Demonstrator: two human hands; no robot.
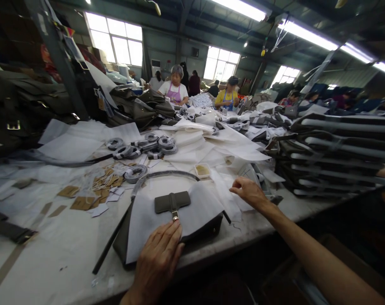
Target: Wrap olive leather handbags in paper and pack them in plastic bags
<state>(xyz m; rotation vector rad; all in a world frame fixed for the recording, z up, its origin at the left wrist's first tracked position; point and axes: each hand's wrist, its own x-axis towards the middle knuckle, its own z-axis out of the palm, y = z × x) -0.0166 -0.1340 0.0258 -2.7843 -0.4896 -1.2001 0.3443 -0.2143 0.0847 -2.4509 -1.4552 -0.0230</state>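
A dark olive handbag (208,228) lies flat at the table's near edge, wrapped in a sheet of white tissue paper (148,220). Its flap tab with a metal clasp (172,203) pokes out through the paper. My left hand (157,258) rests flat on the paper just below the clasp, fingers stretched out. My right hand (248,191) reaches out to the right of the bag, fingers curled in a loose pinch over white sheets; what they hold is hidden. The bag's handle (167,174) arcs behind it.
Coiled grey straps (157,146), brown paper tags (100,186) and white sheets cover the table. A stack of finished bags (335,156) stands at the right. More bags pile at the back left (141,108). Several people sit working at the far end.
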